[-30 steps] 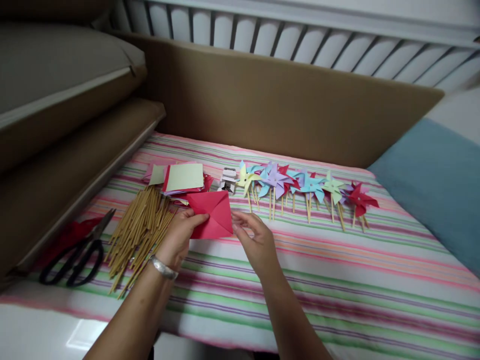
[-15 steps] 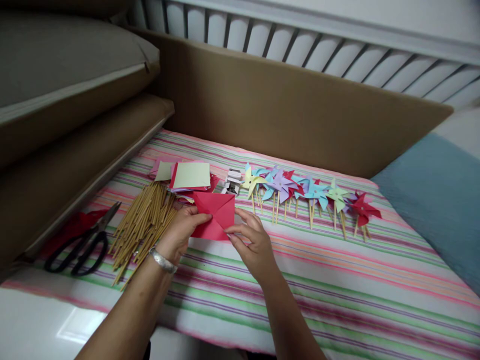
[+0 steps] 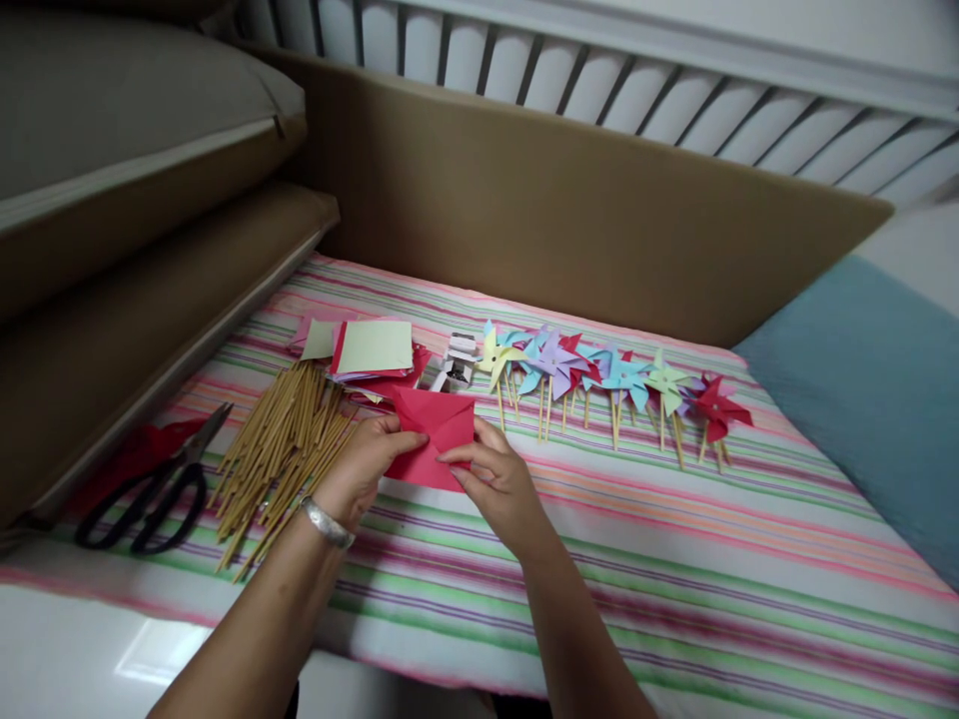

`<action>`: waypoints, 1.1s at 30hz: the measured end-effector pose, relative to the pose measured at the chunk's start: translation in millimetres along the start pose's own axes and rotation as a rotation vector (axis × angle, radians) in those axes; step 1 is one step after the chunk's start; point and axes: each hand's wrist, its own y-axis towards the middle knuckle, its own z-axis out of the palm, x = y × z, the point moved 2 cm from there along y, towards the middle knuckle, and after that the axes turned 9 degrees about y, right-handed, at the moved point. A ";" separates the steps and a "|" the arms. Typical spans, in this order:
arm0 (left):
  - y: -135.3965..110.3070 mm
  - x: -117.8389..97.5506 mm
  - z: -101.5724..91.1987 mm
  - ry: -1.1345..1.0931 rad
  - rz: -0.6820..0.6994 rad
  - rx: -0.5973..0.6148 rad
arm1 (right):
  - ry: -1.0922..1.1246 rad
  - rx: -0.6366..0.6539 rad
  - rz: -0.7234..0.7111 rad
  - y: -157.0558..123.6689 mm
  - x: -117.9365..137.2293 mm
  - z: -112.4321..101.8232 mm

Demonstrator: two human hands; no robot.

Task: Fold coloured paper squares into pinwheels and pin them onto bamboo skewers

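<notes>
A square of red paper (image 3: 439, 419) with diagonal lines running towards its middle is held up over the striped cloth. My left hand (image 3: 373, 461) grips its left side, thumb lying on the front near the centre. On the right, my right hand (image 3: 495, 481) pinches the sheet, its thumb and forefinger near the lower right part. Just beyond the sheet lie a stack of coloured paper squares (image 3: 373, 348) and a small open white box (image 3: 459, 361). Left of my left wrist is a heap of thin wooden sticks (image 3: 281, 449).
Several finished paper pinwheels (image 3: 558, 364) on sticks lie in a row at the right. Black-handled scissors (image 3: 157, 489) rest at the left beside red scraps (image 3: 124, 461). Stacked brown cushions (image 3: 150, 280) border the left, and a brown panel (image 3: 569, 200) stands along the back.
My right thumb and forefinger have moved left over the red paper, towards its middle. The view has shifted slightly, and the left hand keeps its hold.
</notes>
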 end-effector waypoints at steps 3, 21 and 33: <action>-1.6 -0.9 0.2 -0.006 -0.015 -0.005 | 0.023 0.021 -0.008 0.9 0.2 0.9; -6.0 -1.8 12.1 0.045 -0.022 0.015 | 0.094 -0.113 0.204 6.8 3.2 9.9; -5.5 0.7 13.6 0.025 -0.011 0.046 | 0.165 -0.170 0.250 9.0 -0.3 10.8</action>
